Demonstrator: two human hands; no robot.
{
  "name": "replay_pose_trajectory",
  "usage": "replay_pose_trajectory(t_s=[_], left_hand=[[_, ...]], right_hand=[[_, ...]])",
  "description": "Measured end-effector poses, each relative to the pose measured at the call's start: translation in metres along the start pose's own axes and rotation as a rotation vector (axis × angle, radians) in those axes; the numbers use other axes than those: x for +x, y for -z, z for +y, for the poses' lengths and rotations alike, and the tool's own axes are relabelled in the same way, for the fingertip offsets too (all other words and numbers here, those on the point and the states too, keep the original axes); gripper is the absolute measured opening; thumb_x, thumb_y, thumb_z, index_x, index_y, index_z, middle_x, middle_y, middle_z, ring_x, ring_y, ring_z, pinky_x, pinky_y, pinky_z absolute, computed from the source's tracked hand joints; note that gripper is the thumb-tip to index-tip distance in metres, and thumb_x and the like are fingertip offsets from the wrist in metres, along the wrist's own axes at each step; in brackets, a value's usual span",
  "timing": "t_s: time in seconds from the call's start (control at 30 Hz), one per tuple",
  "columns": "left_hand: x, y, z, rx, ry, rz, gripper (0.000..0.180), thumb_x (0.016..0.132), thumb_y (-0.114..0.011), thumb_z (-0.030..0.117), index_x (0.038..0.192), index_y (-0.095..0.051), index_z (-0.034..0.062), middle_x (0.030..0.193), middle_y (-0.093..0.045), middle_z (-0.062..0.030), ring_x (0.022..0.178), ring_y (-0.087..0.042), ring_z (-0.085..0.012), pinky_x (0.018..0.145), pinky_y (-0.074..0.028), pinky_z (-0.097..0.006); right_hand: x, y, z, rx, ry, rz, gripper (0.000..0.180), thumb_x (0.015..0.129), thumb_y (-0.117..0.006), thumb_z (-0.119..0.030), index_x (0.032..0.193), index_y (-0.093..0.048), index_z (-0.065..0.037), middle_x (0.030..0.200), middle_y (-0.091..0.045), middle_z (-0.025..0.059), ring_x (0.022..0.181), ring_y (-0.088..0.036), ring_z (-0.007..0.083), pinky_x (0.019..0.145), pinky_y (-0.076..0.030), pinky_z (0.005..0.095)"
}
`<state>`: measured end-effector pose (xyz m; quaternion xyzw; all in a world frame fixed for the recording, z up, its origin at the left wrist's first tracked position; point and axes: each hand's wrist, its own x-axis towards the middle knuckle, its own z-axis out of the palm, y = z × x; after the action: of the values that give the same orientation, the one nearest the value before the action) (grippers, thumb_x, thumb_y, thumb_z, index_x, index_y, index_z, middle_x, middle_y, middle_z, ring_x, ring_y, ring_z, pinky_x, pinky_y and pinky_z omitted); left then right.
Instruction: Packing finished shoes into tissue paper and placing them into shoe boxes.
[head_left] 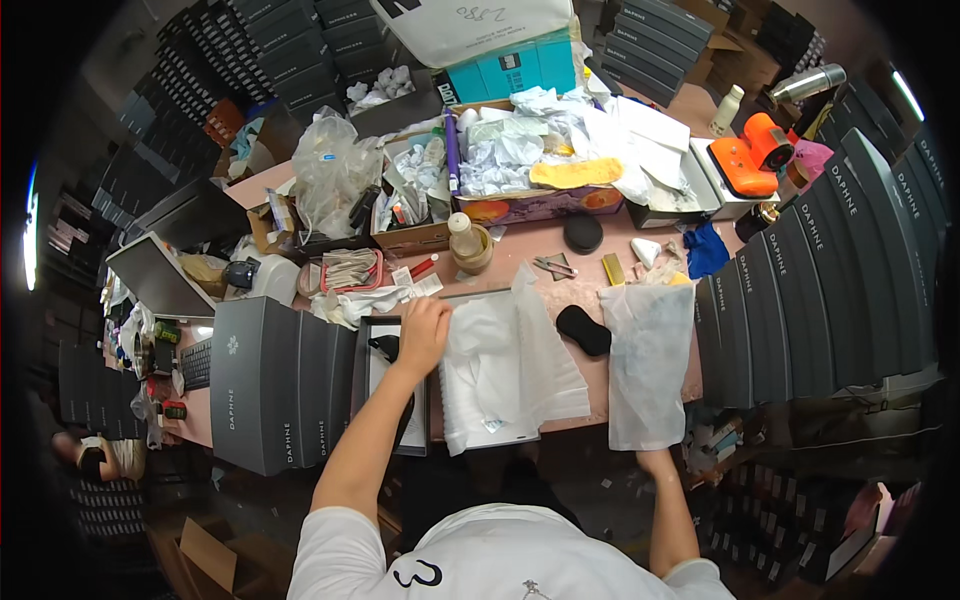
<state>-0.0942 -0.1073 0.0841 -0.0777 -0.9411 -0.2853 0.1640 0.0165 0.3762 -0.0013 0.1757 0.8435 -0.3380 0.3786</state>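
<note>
A grey shoebox lies open in front of me, lined with white tissue paper that spills over its right side. My left hand is at the box's upper left corner, fingers curled down on the tissue's edge. Just left of it, a second open tray holds black shoes, partly covered by my forearm. My right hand is low on the right, meeting the bottom end of a translucent white bag; its fingers are hidden there. Between tissue and bag sits a black sole-shaped pad.
Grey shoeboxes stand in rows at left and right. Farther back are a carton of crumpled paper, a pump bottle, a black round tin, a yellow block and an orange tape dispenser.
</note>
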Motion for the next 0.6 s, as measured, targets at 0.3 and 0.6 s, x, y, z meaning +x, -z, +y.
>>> replay_pose_trajectory(t_s=[0.3,0.6], left_hand=[[-0.136,0.05,0.163,-0.297,-0.121,-0.154,0.015,0.081,-0.06,0.002,0.095,-0.056,0.0062,0.093,-0.06,-0.0097,0.093,-0.06,-0.0255,0.105,-0.029,-0.055],[-0.153,0.114,0.131,0.018,0.185,-0.01,0.062,0.072,-0.066,0.005,0.131,-0.047,0.0048,0.122,-0.052,-0.0188,0.112,-0.05,-0.0374,0.094,-0.04,-0.042]], right_hand=[[-0.08,-0.082,-0.227,0.54,0.774,0.051,0.046,0.089,-0.062,-0.017,0.126,-0.047,0.006,0.087,-0.061,0.0094,0.061,-0.055,0.0114,0.056,-0.046,0.0245],[-0.133,-0.113,-0.272,0.12,1.058,-0.49,0.027,0.087,-0.054,-0.008,0.112,-0.06,0.001,0.07,-0.061,0.0083,0.061,-0.055,0.0123,0.06,-0.047,0.027]])
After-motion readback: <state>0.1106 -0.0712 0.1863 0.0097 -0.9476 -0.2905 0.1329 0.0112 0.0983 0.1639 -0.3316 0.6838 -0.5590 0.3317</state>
